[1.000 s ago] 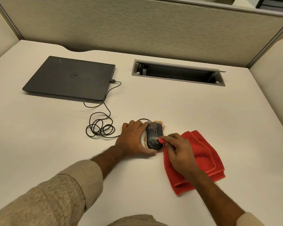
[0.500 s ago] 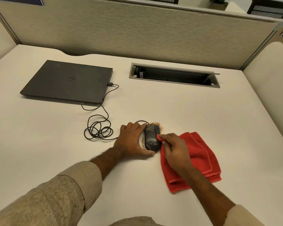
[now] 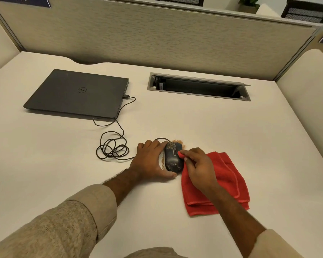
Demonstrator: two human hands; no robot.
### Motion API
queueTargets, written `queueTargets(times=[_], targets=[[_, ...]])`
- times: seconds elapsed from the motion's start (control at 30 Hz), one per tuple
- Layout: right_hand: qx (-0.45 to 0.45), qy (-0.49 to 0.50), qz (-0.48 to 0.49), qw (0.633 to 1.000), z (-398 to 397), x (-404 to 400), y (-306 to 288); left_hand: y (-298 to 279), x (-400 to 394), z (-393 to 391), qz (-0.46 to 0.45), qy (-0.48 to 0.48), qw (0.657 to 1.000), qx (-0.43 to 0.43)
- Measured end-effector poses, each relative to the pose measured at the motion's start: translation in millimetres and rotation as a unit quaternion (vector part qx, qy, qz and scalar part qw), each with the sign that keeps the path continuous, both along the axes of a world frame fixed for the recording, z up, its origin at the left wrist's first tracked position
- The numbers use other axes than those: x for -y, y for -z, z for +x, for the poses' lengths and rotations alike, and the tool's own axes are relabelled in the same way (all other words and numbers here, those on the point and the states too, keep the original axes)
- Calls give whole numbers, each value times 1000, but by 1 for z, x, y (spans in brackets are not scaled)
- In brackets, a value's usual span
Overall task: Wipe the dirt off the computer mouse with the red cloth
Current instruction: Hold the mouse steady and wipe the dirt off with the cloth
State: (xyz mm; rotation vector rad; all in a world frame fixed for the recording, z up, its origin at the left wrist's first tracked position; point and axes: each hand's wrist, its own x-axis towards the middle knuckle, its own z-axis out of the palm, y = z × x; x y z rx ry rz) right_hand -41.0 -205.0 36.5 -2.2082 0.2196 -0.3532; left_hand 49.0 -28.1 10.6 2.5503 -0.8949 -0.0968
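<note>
A black wired computer mouse [image 3: 172,157] lies on the white desk, speckled with brown dirt; more brown grains [image 3: 179,141] lie on the desk at its far end and left side. My left hand [image 3: 150,161] holds the mouse from the left, thumb at its near end. My right hand [image 3: 199,168] pinches a corner of the red cloth [image 3: 226,185] and presses it against the mouse's right side. The rest of the folded cloth lies flat on the desk under and to the right of that hand.
A closed dark laptop [image 3: 76,94] lies at the back left, with the mouse cable [image 3: 112,148] coiled between it and the mouse. An open cable tray [image 3: 198,86] is set into the desk at the back. Partition walls [image 3: 157,38] surround the desk.
My right hand with the cloth corner has slid a little forward along the mouse's right side. The left hand has kept its hold. My view has tilted up slightly.
</note>
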Motion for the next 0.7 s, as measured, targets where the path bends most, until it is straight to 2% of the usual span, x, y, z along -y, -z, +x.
queueTargets(times=[0.13,0.27,0.43,0.6,0.7], targets=[[32,-53,-65,996,-15,-8,3,-1,0,0,-3,-1,1000,0],[24,-91,-127,987,-27,-4,1,-1,2,-3,-14,-17,1000,7],[46,-42,-79,995,-10,1,-9,2,-1,1,0,4,1000,-2],[12,-39,-74,996,-6,0,-6,1,-4,8,13,31,999,-34],[9,-32,-71,997,-9,3,-6,-2,-5,13,-22,21,997,-75]])
